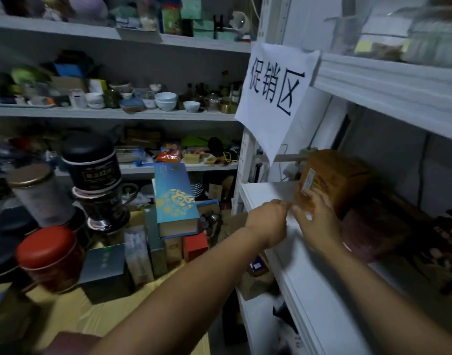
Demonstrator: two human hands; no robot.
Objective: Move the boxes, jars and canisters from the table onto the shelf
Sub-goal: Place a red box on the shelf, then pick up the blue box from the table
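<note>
Orange box (340,175) sitting on white shelf (263,192), just far-right of both hands. Right hand (315,219) nearer, straight fingers pressing its near face. Left hand (269,219) hovering alongside, loosely curled, gripping nothing.

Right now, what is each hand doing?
Left hand: blurred, cannot tell.
Right hand: open, fingers touching the orange box.

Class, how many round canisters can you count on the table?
6: upper black canister stacked on lower black canister, gold-lidded canister beside them, red canister in front, two black-lidded canisters at far left. More may be hidden.
</note>
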